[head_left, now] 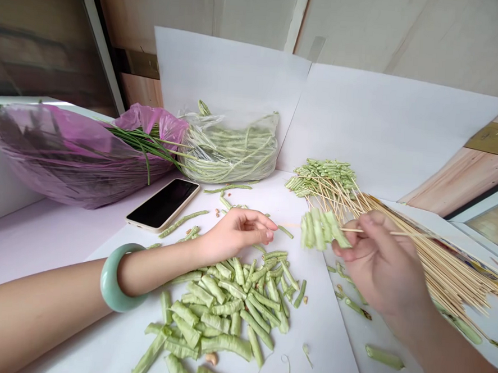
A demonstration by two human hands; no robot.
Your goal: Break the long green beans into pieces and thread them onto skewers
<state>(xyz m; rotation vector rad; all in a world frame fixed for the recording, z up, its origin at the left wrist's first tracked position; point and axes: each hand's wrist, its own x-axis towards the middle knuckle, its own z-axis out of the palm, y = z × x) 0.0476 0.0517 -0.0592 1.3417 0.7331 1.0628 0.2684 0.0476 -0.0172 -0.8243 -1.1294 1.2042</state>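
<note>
My right hand is closed around a thin bamboo skewer, held level above the table. Several short green bean pieces are threaded side by side on it, slightly blurred. My left hand has its thumb and fingers pinched together at the skewer's pointed end, where a faint line of wood reaches the fingertips. Below the left hand lies a loose pile of cut green bean pieces on white paper. To the right are finished bean skewers, stacked with their bean ends toward the back.
Bare bamboo skewers lie on the right near the right forearm. A phone rests at the left. Behind it stand a purple plastic bag of greens and a clear bag of long beans. White boards stand at the back.
</note>
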